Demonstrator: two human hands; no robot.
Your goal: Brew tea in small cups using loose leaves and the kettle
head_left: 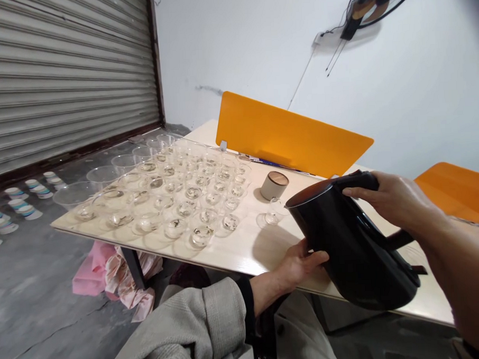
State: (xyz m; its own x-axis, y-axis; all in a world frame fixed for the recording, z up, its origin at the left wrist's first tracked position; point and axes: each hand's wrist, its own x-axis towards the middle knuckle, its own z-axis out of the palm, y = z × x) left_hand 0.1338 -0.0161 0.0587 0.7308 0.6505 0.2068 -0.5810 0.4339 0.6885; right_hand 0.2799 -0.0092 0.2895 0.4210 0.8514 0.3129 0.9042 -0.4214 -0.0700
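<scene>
A black kettle (345,238) is tilted over the right part of the table, its rim turned to the left. My right hand (395,196) is closed around the top of its handle, thumb laid along it. My left hand (296,264) is at the kettle's lower left side near the table's front edge. Its thumb lies against the body, and the other fingers are partly hidden behind it. Just left of the kettle's rim, a small clear cup (271,218) stands on the table. Several clear plastic cups (176,227) with liquid and dark bits stand in rows farther left.
A grey round container with a wooden top (274,186) stands behind the kettle's rim. An orange divider panel (289,135) runs along the table's back. Stacked paper cups (37,188) are on the floor at left; pink cloth (95,270) lies below the table (235,254).
</scene>
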